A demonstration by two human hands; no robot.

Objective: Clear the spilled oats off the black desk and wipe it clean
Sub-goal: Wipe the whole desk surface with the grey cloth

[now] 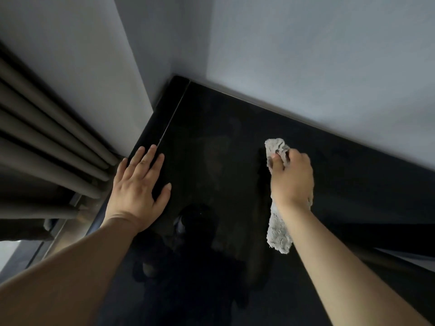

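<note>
Both hands work: left hand (pixel 138 188) lies flat on the desk (pixel 219 147), right hand (pixel 292 178) grips a cloth (pixel 279 234); its hanging end may leave streaks.

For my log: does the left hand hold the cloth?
No, the right hand grips the cloth; the left hand rests flat on the desk.

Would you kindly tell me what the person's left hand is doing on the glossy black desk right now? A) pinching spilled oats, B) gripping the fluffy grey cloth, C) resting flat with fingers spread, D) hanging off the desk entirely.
C: the left hand lies flat with straight, spread fingers near the left edge of the glossy black desk, while the right hand grips the fluffy grey cloth.
</note>
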